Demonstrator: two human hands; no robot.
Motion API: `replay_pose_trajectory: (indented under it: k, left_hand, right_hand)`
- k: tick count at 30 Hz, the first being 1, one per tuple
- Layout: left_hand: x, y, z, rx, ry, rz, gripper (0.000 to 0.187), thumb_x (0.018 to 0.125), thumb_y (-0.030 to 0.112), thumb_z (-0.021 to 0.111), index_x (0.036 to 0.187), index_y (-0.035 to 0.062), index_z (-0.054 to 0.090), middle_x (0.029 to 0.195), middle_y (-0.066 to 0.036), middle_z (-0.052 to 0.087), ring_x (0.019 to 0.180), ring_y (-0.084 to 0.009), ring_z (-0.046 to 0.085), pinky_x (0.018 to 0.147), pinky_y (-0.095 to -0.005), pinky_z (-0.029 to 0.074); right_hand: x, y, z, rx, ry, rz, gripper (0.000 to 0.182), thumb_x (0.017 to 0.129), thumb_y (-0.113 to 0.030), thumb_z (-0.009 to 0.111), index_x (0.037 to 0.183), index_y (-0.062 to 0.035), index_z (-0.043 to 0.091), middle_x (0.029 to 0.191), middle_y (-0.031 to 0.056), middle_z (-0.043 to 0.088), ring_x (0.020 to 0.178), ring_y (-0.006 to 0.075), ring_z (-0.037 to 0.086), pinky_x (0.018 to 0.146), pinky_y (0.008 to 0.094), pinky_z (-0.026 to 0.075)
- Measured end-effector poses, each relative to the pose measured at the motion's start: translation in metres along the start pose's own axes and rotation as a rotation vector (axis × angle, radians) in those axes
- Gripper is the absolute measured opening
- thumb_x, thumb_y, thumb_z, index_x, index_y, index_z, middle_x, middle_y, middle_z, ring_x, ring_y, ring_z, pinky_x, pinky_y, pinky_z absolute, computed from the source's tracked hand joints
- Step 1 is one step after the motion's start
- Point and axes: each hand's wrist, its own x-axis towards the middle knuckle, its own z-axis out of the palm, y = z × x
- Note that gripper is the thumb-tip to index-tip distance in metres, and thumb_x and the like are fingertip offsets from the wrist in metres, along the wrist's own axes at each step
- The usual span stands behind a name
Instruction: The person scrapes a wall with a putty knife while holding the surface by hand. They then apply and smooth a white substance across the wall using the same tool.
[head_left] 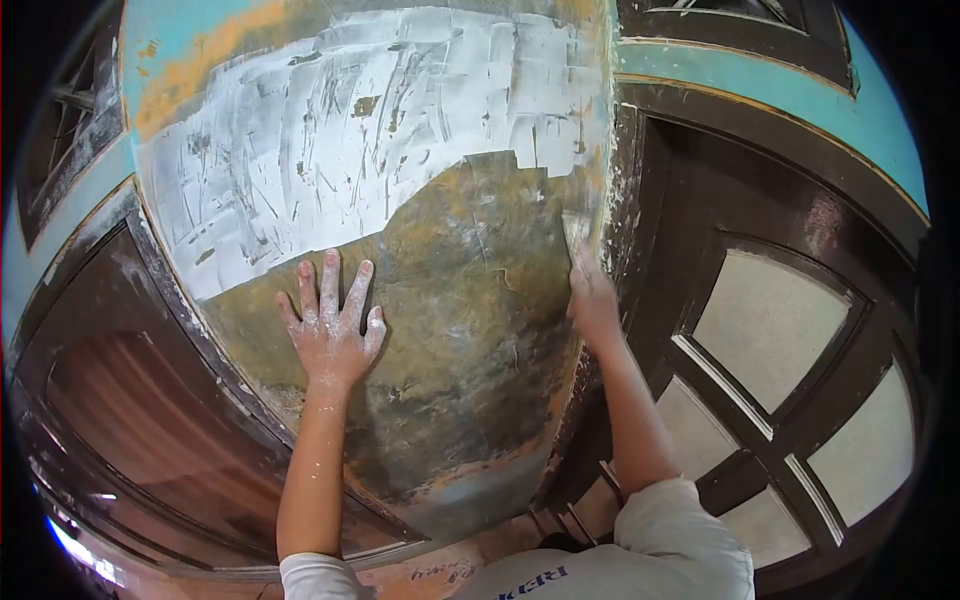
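My left hand [333, 325] lies spread against the wall, dusted with white powder, its fingertips just below the edge of the white putty coat [330, 130]. My right hand [592, 305] is wrapped round a putty knife [575, 226]; the pale blade points up at the wall's right edge, beside the door frame. Most of the knife's handle is hidden in my fingers. Between the hands shows bare, brownish-yellow wall [470, 270]. The white coat above it is streaked, with small uncovered spots.
To the right stands a dark brown door [700, 190] with pale panels, its frame [622, 190] spattered white. On the left is a brown-framed window or door panel [150, 390]. Turquoise paint [745, 78] borders the top. Reddish flooring [490, 548] shows below.
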Motion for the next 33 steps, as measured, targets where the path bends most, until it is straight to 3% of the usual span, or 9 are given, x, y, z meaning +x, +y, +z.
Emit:
replay_pose_trajectory:
  k: [3,4,7,12,14,21,22,24,33]
  left_hand:
    - [-0.001,0.0,-0.001,-0.01,-0.032,-0.014,0.061,0.081,0.037,0.061,0.142,0.0315,0.055,0.162,-0.007,0.029,0.151,-0.0351,0.017,0.115,-0.067,0.014]
    - [-0.001,0.0,-0.001,-0.008,-0.034,-0.014,0.061,0.081,0.037,0.061,0.142,0.0315,0.055,0.162,-0.007,0.029,0.151,-0.0351,0.017,0.115,-0.067,0.014]
    - [-0.001,0.002,0.0,0.005,-0.023,-0.013,0.061,0.081,0.037,0.061,0.142,0.0315,0.055,0.162,-0.007,0.029,0.151,-0.0356,0.017,0.115,-0.067,0.013]
    - [-0.001,0.003,-0.001,0.003,-0.007,-0.022,0.062,0.08,0.036,0.063,0.142,0.0313,0.055,0.163,-0.005,0.028,0.152,-0.0338,0.016,0.116,-0.0662,0.013]
    - [-0.001,0.002,-0.001,0.01,-0.013,-0.023,0.063,0.08,0.036,0.064,0.142,0.0315,0.055,0.163,-0.005,0.028,0.152,-0.0336,0.016,0.116,-0.0662,0.013]
    - [-0.002,0.004,0.0,-0.006,-0.03,-0.04,0.065,0.078,0.034,0.065,0.142,0.0328,0.054,0.162,-0.005,0.029,0.152,-0.0345,0.017,0.116,-0.066,0.013]
    - [-0.002,0.004,0.0,-0.002,-0.039,-0.051,0.065,0.078,0.034,0.065,0.142,0.0329,0.054,0.162,-0.005,0.029,0.152,-0.0345,0.017,0.116,-0.066,0.013]
    - [-0.001,0.004,0.001,0.001,-0.017,-0.046,0.065,0.078,0.034,0.065,0.142,0.0329,0.054,0.162,-0.005,0.029,0.152,-0.0346,0.017,0.116,-0.0661,0.014]
    - [-0.002,0.004,-0.001,0.008,-0.018,-0.022,0.064,0.081,0.035,0.062,0.144,0.0334,0.051,0.163,-0.006,0.028,0.152,-0.0344,0.014,0.117,-0.065,0.01]
  right_hand:
    - [-0.004,-0.001,-0.017,-0.246,-0.06,0.042,0.049,0.1,-0.016,0.047,0.148,-0.0088,0.045,0.124,0.0108,0.066,0.075,0.0166,0.062,0.075,0.0315,0.053]
    - [0.018,-0.003,-0.019,-0.351,0.058,-0.379,0.047,0.099,-0.015,0.048,0.145,-0.0063,0.048,0.123,0.0122,0.066,0.09,0.0206,0.063,0.09,0.034,0.05]
    - [0.051,-0.037,-0.047,-0.101,-0.076,-0.062,0.046,0.099,-0.016,0.05,0.145,-0.0129,0.05,0.104,0.0127,0.071,0.054,0.0143,0.052,0.062,0.0309,0.048]
    - [0.007,0.042,-0.022,-0.27,-0.018,-0.087,0.046,0.099,-0.018,0.049,0.145,-0.0106,0.05,0.126,0.0149,0.065,0.075,0.0169,0.06,0.076,0.0287,0.051]
    - [0.002,0.048,-0.014,-0.125,0.037,-0.155,0.049,0.1,-0.014,0.046,0.148,-0.009,0.045,0.094,0.0038,0.066,0.058,0.0076,0.047,0.057,0.026,0.043]
    - [0.018,0.0,-0.02,-0.104,-0.066,-0.004,0.048,0.1,-0.02,0.05,0.147,-0.0136,0.047,0.071,0.0019,0.053,0.057,0.0111,0.051,0.055,0.0312,0.047]
    - [-0.008,0.024,-0.008,-0.101,-0.048,0.009,0.05,0.101,-0.02,0.05,0.15,-0.0149,0.042,0.07,0.0042,0.058,0.058,0.0151,0.054,0.058,0.0338,0.048]
    - [-0.064,0.106,0.029,-0.234,0.01,-0.224,0.052,0.101,-0.025,0.05,0.149,-0.0067,0.043,0.126,0.0167,0.065,0.087,0.0231,0.064,0.085,0.0358,0.051]
    - [-0.019,-0.051,0.035,-0.318,-0.279,-0.112,0.049,0.099,-0.025,0.051,0.147,-0.0178,0.047,0.095,0.0273,0.067,0.084,0.0449,0.065,0.074,0.0462,0.051]
